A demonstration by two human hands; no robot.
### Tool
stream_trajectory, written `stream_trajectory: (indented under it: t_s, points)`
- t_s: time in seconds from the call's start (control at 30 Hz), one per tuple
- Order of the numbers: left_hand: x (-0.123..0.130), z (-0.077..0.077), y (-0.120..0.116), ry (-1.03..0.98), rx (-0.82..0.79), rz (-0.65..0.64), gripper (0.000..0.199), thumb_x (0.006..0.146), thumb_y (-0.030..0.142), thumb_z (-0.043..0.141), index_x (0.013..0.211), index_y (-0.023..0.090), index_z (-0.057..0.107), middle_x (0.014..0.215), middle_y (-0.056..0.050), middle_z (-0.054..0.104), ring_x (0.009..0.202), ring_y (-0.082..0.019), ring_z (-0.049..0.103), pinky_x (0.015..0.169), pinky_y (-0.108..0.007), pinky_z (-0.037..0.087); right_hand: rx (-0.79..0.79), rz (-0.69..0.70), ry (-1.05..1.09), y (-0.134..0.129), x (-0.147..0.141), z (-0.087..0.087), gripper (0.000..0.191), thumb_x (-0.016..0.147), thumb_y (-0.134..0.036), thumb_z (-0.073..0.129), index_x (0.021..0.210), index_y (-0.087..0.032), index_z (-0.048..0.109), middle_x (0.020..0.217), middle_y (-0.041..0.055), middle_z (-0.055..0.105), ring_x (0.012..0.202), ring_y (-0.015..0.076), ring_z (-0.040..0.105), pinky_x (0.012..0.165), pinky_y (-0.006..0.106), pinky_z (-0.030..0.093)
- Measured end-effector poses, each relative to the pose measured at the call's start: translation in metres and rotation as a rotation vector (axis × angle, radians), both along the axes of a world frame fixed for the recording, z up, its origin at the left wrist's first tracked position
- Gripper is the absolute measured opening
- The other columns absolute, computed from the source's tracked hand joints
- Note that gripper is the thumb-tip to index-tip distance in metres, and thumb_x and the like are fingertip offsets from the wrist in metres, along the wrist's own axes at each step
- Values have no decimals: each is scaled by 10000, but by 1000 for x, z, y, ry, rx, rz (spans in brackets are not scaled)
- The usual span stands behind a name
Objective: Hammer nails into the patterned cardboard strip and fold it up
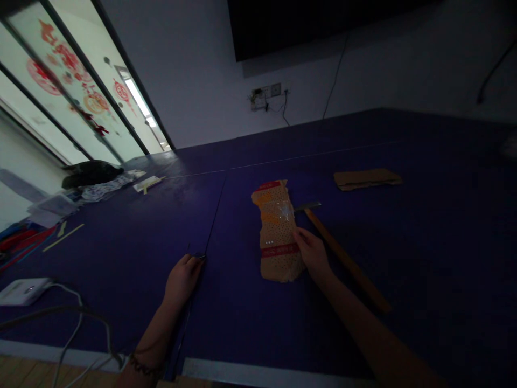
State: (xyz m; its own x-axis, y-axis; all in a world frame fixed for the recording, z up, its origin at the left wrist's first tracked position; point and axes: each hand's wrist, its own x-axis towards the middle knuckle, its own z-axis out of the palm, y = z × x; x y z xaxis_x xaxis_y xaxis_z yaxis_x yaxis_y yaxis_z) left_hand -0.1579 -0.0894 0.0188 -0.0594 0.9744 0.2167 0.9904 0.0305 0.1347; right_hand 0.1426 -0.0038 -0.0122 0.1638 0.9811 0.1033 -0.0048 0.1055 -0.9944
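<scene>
My right hand (314,252) pinches the right edge of a torn piece of cardboard (278,265) between thumb and fingers. The cardboard is brown with red bands, dotted with many small dark marks, and has shiny tape across its upper part. Just right of it lies a hammer (343,256), its wooden handle slanting toward me and its metal head partly beside the cardboard. Over on the left, my left hand (182,277) rests on the purple tabletop (234,312) by a dark seam. Its fingers are closed around something small, dark and partly shiny that I cannot make out.
A second cardboard strip (367,178) lies farther back on the right. At left are a white power device (25,291) with cables, a pale strip (63,237), red and blue items (26,245) and a clear plastic box (51,209). Wall sockets (266,92) sit behind the table.
</scene>
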Motion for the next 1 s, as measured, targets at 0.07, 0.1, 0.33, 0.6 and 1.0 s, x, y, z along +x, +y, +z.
stream_trajectory:
  t_s: [0.07, 0.1, 0.33, 0.6, 1.0]
  points:
    - [-1, -1, 2, 9, 14, 46, 263, 816, 316, 378, 752, 180, 594, 734, -37, 572, 655, -141, 563, 592, -229, 416, 6, 8, 0, 1, 0, -3, 346, 661, -480, 524, 796, -181, 632, 785, 50, 668, 738, 225, 599, 679, 355, 460]
    - [-2, -2, 3, 6, 20, 59, 263, 816, 316, 377, 752, 179, 591, 739, -38, 576, 655, -143, 566, 589, -229, 414, 8, 9, -10, 2, 1, -4, 346, 661, -483, 522, 796, -184, 632, 770, 46, 667, 731, 224, 599, 671, 353, 461]
    - [-7, -6, 7, 8, 30, 102, 269, 815, 329, 377, 749, 178, 590, 743, -38, 591, 662, -148, 579, 578, -223, 404, -6, 4, 1, 2, 1, -3, 341, 649, -468, 535, 795, -175, 629, 777, 56, 665, 733, 232, 597, 685, 361, 451]
    - [-2, -2, 3, -32, 30, 92, 288, 818, 354, 371, 771, 172, 589, 762, -39, 592, 664, -145, 578, 585, -225, 401, -10, -7, 10, 0, 0, 2, 341, 637, -468, 549, 787, -171, 625, 751, 52, 664, 714, 226, 593, 670, 354, 452]
    - [1, 0, 4, 51, -2, 188, 294, 821, 351, 372, 757, 170, 595, 767, -42, 604, 679, -150, 581, 575, -224, 384, -11, 13, -20, 1, 1, 1, 342, 652, -454, 519, 796, -159, 615, 746, 54, 655, 683, 209, 583, 651, 338, 443]
